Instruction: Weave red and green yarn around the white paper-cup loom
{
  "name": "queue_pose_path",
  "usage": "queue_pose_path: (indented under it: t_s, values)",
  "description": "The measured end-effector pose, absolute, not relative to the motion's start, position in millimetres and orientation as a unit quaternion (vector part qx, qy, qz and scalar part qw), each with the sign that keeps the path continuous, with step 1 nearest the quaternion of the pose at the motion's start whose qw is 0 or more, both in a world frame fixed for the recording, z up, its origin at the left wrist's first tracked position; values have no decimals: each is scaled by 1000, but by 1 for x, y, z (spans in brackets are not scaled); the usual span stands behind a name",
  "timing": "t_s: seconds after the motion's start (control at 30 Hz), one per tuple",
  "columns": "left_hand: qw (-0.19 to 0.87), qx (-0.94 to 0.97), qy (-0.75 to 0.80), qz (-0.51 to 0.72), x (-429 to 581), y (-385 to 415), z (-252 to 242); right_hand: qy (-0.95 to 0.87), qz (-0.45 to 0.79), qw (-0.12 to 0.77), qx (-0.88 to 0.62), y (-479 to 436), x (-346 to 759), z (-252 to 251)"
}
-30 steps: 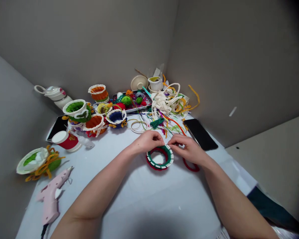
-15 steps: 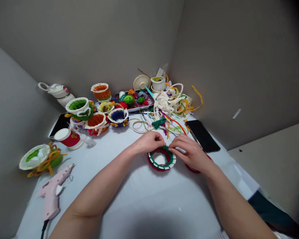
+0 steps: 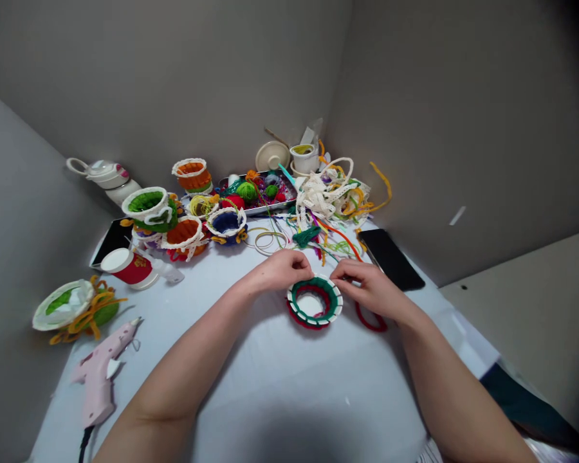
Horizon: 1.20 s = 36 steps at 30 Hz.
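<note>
A small round cup (image 3: 338,307) woven with green and dark red yarn stands on the table, its white slatted rim facing up. My left hand (image 3: 289,269) is closed in a pinch at the cup's far left rim. On the other side, my right hand (image 3: 369,284) has thumb and forefinger pressed together by the upper right rim; what lies between those fingertips is too small to tell. A loop of red yarn (image 3: 374,326) lies on the table beneath my right hand. Past the hands sits a dark green yarn bundle (image 3: 306,236).
Finished woven baskets (image 3: 226,222) stand at the back left, near a tray (image 3: 270,208) of yarn balls. White lace trim (image 3: 316,193) is heaped behind. A phone (image 3: 390,260) lies right; a pink glue gun (image 3: 101,373) and a red-and-white paper cup (image 3: 130,269) are left.
My hands have moved apart: the left slid slightly left along the rim, the right drew back to the right. More of the cup's far rim and the red yarn loop now shows.
</note>
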<state>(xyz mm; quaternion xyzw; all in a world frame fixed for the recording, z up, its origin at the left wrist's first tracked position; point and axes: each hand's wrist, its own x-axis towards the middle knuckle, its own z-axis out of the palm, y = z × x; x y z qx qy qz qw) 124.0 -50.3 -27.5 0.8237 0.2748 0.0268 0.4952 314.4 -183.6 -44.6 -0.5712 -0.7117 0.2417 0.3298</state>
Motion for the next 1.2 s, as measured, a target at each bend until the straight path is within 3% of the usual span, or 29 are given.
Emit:
queue_pose_path:
  t_s: [0.33,0.57,0.87,1.2]
  values:
    - [536,808,237,71,131,-63,-20,-696,269,347,-569,-178,307,-54]
    - [462,849,256,34,124,-57,-24,-695,248,355,-574,-178,307,-54]
    - [514,823,235,52,130,-64,-18,-716,240,343,-558,-178,306,-56]
    - [448,846,282,62,132,-65,-32,-684,232,373,-583,-184,316,-44]
